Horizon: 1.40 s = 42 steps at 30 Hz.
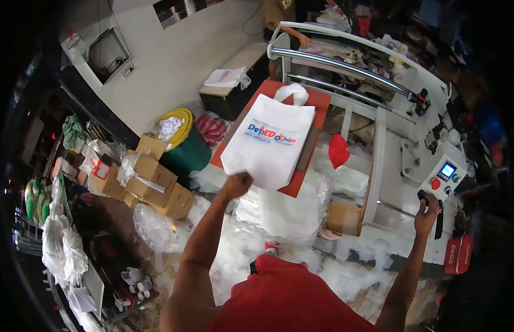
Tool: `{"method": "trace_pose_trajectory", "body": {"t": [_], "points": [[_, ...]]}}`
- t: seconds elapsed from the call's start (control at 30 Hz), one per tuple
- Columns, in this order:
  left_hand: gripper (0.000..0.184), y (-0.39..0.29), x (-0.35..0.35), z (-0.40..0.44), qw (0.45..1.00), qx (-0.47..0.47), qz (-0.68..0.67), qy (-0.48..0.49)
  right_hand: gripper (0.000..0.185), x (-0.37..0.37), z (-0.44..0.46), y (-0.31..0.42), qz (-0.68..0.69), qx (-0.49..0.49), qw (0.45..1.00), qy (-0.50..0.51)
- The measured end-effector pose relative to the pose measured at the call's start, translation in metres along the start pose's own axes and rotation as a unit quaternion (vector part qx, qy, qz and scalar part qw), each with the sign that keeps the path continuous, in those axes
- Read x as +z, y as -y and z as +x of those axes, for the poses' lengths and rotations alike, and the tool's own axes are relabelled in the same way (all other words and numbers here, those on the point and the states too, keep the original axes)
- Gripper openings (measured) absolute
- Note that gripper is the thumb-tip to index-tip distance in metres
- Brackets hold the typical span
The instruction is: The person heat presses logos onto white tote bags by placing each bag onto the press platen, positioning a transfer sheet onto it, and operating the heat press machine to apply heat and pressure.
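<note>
A white tote bag [268,157] with a blue and red print lies flat on an orange-red board [290,188], its looped handle pointing away from me. My left hand [237,185] is closed at the bag's near left corner; the fingertips are partly hidden. Over on the right, my right hand [427,213] is curled round a black handle [422,195] on the white machine, just below its control box [446,171]. That box has a lit blue screen and a red button.
Curved metal bars [345,63] span the machine's far side. Cardboard boxes [152,180] and a green bin [193,149] stand left. Another white bag [226,77] lies on a box behind. A red heart-shaped piece [338,151] sits by the frame. A person [284,22] stands at the back.
</note>
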<state>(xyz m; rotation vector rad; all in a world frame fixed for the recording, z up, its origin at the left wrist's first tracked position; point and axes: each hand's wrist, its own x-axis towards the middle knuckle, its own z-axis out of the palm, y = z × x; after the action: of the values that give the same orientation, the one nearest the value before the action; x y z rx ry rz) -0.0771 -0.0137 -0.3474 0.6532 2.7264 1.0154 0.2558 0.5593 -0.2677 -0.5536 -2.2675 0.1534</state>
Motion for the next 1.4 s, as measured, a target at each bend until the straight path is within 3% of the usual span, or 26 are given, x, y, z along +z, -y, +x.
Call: {"method": "trace_pose_trajectory", "body": {"t": [0.07,0.13,0.33,0.57,0.63,0.73,0.93,1.4], "points": [[0.024,0.028,-0.005,0.057,0.991,0.09,0.032,-0.093,0.017,0.001,0.0,0.003,-0.005,0.002,1.0,-0.007],[0.032,0.036,-0.013,0.092,0.978,0.088,0.111,-0.155,0.017,0.001,0.0,0.006,-0.039,0.0,0.999,-0.008],[0.049,0.052,-0.012,0.145,0.953,0.033,0.292,-0.068,0.014,0.003,-0.001,-0.001,-0.024,0.023,0.999,0.013],[0.052,0.053,-0.005,0.158,0.947,0.11,0.288,-0.091,0.017,0.005,-0.008,-0.023,-0.009,0.021,1.0,0.005],[0.048,0.061,-0.002,0.166,0.972,0.099,0.166,-0.136,0.018,0.005,-0.008,-0.03,-0.027,0.008,1.0,0.009],[0.043,0.071,-0.006,0.169,0.978,0.082,0.152,-0.117,0.019,0.005,-0.011,-0.039,-0.042,-0.001,0.999,0.013],[0.043,0.067,-0.014,0.16,0.966,0.103,0.223,-0.081,0.017,0.007,-0.011,-0.044,-0.055,-0.011,0.998,0.001],[0.048,0.066,-0.013,0.165,0.965,0.092,0.225,-0.095,0.015,0.005,-0.009,-0.037,-0.035,0.036,0.999,0.013]]}}
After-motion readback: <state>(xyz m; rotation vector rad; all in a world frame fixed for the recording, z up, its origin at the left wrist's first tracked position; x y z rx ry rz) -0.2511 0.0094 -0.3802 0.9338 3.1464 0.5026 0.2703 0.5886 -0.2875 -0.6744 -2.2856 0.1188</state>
